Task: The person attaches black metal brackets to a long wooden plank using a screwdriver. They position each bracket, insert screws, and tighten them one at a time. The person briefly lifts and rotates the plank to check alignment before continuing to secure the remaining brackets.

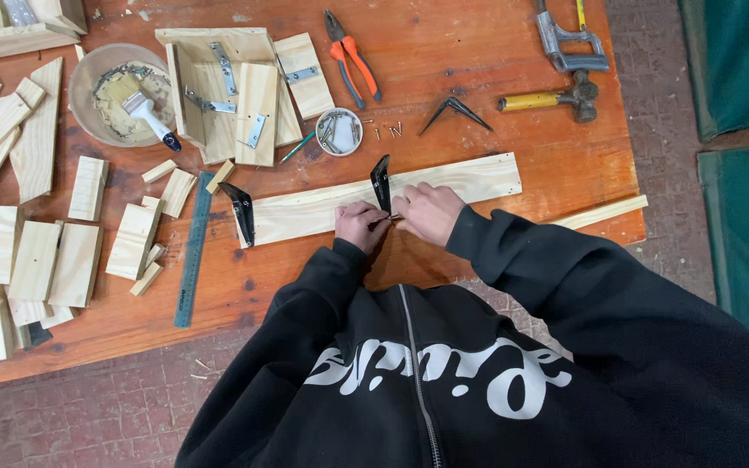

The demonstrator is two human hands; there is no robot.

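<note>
Person at table [496, 104], both hands on plank [444, 180] near black bracket [381, 182].
Plank lies flat mid-table; left hand [360, 224] and right hand [426, 211] curl at bracket's lower end, grasp unclear; second bracket [241, 211] at plank's left end.

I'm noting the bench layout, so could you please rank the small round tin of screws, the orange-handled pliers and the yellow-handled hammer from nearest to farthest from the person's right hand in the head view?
1. Small round tin of screws, up and to the left of the right hand.
2. Orange-handled pliers, farther up the table, beyond the tin.
3. Yellow-handled hammer, far off near the table's right end.
</note>
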